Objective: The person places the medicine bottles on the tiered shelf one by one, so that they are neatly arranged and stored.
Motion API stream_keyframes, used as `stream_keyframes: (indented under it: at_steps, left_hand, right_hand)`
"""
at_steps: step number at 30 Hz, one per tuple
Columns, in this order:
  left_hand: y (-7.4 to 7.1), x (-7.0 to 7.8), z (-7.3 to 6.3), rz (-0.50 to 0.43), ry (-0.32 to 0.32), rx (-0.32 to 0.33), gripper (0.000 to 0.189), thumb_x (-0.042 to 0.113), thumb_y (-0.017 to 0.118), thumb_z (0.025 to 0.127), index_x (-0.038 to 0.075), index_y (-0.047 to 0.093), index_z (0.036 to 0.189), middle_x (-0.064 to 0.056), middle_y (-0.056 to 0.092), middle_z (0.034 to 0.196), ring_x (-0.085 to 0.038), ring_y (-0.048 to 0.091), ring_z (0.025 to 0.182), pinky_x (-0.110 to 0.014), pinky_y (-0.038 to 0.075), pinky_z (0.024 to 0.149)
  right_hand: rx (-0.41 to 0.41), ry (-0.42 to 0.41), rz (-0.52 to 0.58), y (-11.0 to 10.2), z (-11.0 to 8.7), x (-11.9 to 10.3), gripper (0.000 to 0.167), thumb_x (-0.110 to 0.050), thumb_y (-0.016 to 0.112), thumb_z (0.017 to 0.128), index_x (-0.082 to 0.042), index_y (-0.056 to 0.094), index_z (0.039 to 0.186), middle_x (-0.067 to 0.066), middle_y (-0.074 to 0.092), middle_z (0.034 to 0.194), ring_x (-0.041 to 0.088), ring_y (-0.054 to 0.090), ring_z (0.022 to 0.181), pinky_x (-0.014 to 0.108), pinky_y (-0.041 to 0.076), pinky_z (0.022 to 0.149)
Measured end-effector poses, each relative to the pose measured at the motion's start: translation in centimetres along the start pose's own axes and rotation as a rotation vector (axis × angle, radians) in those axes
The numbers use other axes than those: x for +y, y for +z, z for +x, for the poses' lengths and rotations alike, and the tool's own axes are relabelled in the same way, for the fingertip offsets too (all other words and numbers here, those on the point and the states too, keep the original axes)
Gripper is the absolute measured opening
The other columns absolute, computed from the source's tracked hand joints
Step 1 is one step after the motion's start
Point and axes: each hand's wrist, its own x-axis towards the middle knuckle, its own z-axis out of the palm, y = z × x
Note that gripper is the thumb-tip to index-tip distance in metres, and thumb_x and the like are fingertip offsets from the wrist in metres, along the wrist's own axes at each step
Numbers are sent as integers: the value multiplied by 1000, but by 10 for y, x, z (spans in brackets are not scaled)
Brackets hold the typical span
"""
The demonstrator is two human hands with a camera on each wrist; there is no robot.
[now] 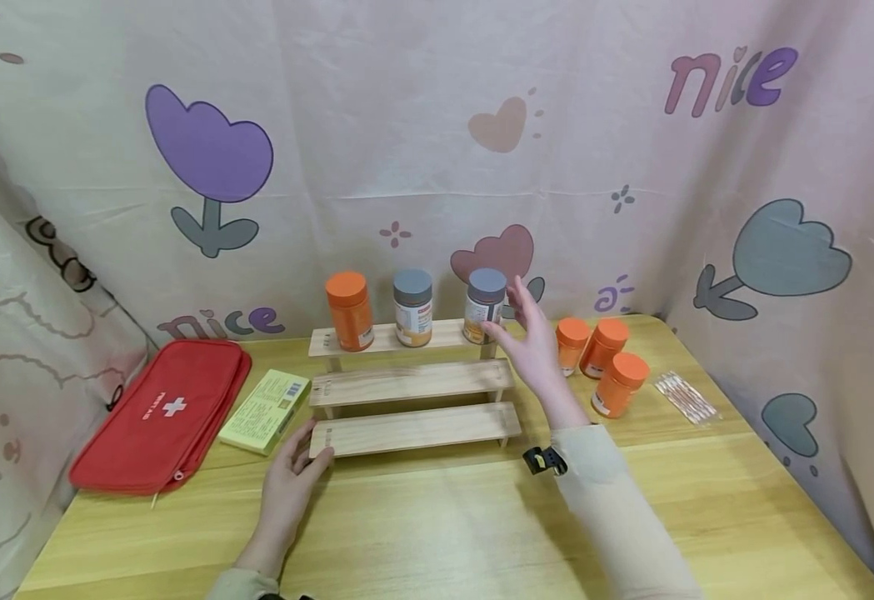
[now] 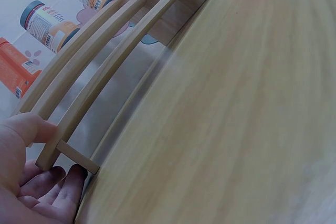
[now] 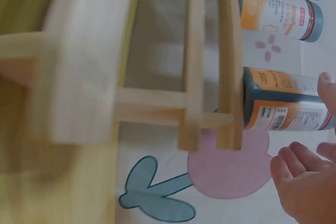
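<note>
Thumb above and fingers below, the left hand (image 1: 292, 479) pinches the left end of the lowest tier of a three-tier wooden rack (image 1: 414, 382). Beside a grey-lidded jar (image 1: 481, 307), the right hand (image 1: 536, 350) is spread, thumb before it, fingers to its right; whether they touch cannot be told. That jar stands upright near the right end of the top tier, so a stray nudge could well tip it off. Along the same tier stand a second grey-lidded jar (image 1: 413, 310) and a tall orange jar (image 1: 350, 312); a tug or lift by the left hand might topple all three. Right of the rack stand three smaller orange jars (image 1: 619, 385), which a sideways swing of the right forearm (image 1: 612, 500) could knock over. Cotton swabs (image 1: 686, 397) lie farther right.
</note>
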Motion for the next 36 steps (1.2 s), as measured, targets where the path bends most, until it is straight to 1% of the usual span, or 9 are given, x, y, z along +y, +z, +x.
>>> stream_keyframes:
  at_steps: [5,9,14,17,25,30,32,34,36]
  left_hand:
    - [-1,1,0,-4,-4,-9,69,27,67,91,8,33,148,-16,29,151,-28,40,128,-2,36,86]
    - [0,1,0,-22,-6,-9,69,24,67,91,7,32,148,-16,30,151,-27,42,126,-5,39,86]
    - [1,1,0,-16,-7,-8,68,24,67,91,8,33,148,-15,31,150,-26,45,123,-7,42,86]
    - [1,1,1,-12,-5,-7,68,23,67,92,8,33,148,-15,32,150,-27,45,123,-7,41,86]
    - [-4,3,-1,1,-6,-12,68,25,66,92,9,32,149,-16,29,152,-28,41,127,-3,37,85]
    - [-5,4,-2,21,-17,-6,68,27,66,92,10,32,149,-14,31,151,-14,49,117,-5,39,86]
    - [-5,4,-2,28,-20,-2,68,27,66,92,10,33,149,-14,31,151,-11,50,114,-5,40,85]
    - [-5,4,-2,27,-19,-1,68,27,66,92,10,32,149,-14,31,151,-14,49,116,-5,39,85]
    - [-6,4,-3,25,-19,-1,68,27,66,92,10,32,149,-15,30,151,-21,47,121,-4,38,85]
  right_hand:
    - [26,13,-77,-2,-14,8,80,-29,73,86,-15,28,151,12,42,145,26,41,130,38,33,108]
    - [67,33,-99,-6,-28,17,76,-27,73,86,-14,33,149,11,44,144,27,40,129,43,32,108]
    - [115,49,-193,-15,-43,23,73,-31,73,86,-16,38,147,9,44,144,31,38,130,53,32,106]
    - [151,44,-239,-21,-50,28,69,-30,73,86,-13,42,145,10,46,141,31,39,129,52,33,106]
    - [215,39,-327,-35,-52,41,57,-23,74,85,-6,51,135,15,52,132,34,43,123,52,34,102]
    - [232,27,-383,-49,-51,50,49,-16,73,86,-4,55,130,19,52,129,37,43,120,53,37,98]
    - [238,12,-402,-55,-51,53,46,-16,73,87,-3,57,127,20,52,129,37,43,119,52,38,97]
    - [247,2,-417,-63,-50,56,43,-14,72,87,-1,58,125,20,53,128,38,43,119,53,36,99]
    - [258,2,-419,-70,-50,59,42,-12,72,86,1,58,123,21,53,126,39,43,118,52,33,101]
